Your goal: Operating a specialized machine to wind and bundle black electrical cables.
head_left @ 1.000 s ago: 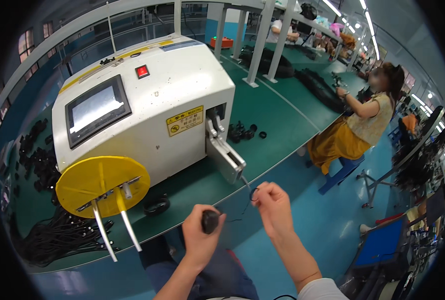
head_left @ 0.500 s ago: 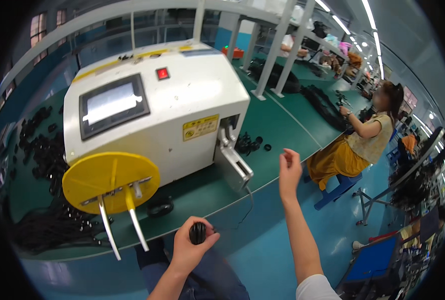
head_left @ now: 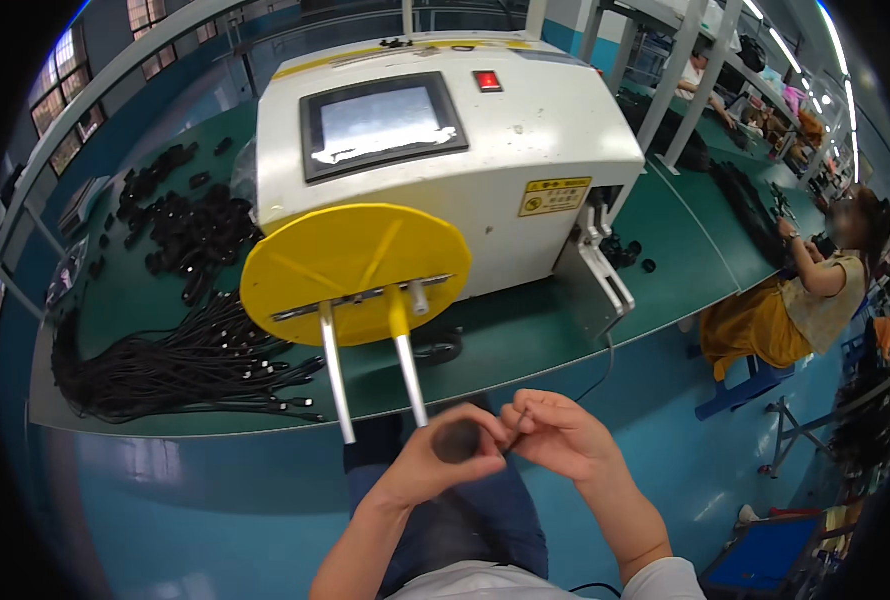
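Observation:
My left hand [head_left: 420, 465] is wrapped round a coiled black cable [head_left: 457, 441], blurred by motion, its end facing up between thumb and fingers. Close against it, my right hand [head_left: 565, 435] has its fingertips pinched together. A short dark strand shows between the two hands, but what the right fingers grip is too small to make out. Both hands are over my lap, in front of the table edge. Just beyond them stands a white machine [head_left: 525, 130] with a yellow disc [head_left: 355, 260], from which two metal prongs [head_left: 411, 380] stick out toward me.
Many black cables [head_left: 185, 365] lie on the green table [head_left: 485, 370] at left, beyond them a heap of small black parts [head_left: 195, 225]. Another black coil [head_left: 440, 346] rests under the disc. A metal bracket [head_left: 595, 285] juts from the machine's right side. A seated person [head_left: 800, 290] works at right.
My right hand has come from beside the machine's right end to my left hand, and its fingers have closed. The left hand still holds the coil. The view has swung left.

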Tool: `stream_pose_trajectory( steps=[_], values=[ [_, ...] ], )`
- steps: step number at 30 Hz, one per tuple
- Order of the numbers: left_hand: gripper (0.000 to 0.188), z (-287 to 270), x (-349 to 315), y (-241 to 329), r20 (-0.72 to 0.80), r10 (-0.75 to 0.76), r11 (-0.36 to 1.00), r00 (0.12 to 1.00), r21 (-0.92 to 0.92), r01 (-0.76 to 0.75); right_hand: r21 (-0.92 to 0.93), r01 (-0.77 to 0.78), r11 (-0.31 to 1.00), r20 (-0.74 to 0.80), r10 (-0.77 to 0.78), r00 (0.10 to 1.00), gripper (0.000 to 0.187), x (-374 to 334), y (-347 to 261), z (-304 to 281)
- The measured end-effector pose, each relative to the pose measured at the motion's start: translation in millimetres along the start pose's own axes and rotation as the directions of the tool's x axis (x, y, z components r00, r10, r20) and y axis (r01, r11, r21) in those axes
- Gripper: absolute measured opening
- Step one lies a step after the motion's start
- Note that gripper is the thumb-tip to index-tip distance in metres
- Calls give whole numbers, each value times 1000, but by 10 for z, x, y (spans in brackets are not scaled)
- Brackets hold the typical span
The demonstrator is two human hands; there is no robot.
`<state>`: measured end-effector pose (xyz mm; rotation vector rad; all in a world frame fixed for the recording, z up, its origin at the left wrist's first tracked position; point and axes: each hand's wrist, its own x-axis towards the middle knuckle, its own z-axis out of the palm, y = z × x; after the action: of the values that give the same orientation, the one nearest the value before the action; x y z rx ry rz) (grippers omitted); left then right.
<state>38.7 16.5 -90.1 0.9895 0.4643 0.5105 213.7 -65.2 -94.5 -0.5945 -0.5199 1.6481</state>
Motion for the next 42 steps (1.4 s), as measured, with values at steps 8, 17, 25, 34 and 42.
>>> stream_pose_trajectory(
  steps=[8,17,25,34,42],
  values=[
    [52,-115,-197,25,80,201,383,976,911,-154,-82,-42,996,-293,16,956,14,10,268,110],
    [44,-330,-33,-288,-123,327,455,937,890,-41,-944,182,-276,297,-472,830,22,-52,672,639],
    [34,-188,-108,-177,-99,502,468,859,867,-173,-590,16,807,-327,-257,909,23,22,504,308],
    [41,-75,-169,-26,34,547,398,837,869,-295,-221,-7,975,-260,-52,964,13,45,413,462],
    [58,-250,-204,220,175,258,813,950,492,-311,-215,166,962,-248,-218,944,8,-46,243,636]
  ],
)
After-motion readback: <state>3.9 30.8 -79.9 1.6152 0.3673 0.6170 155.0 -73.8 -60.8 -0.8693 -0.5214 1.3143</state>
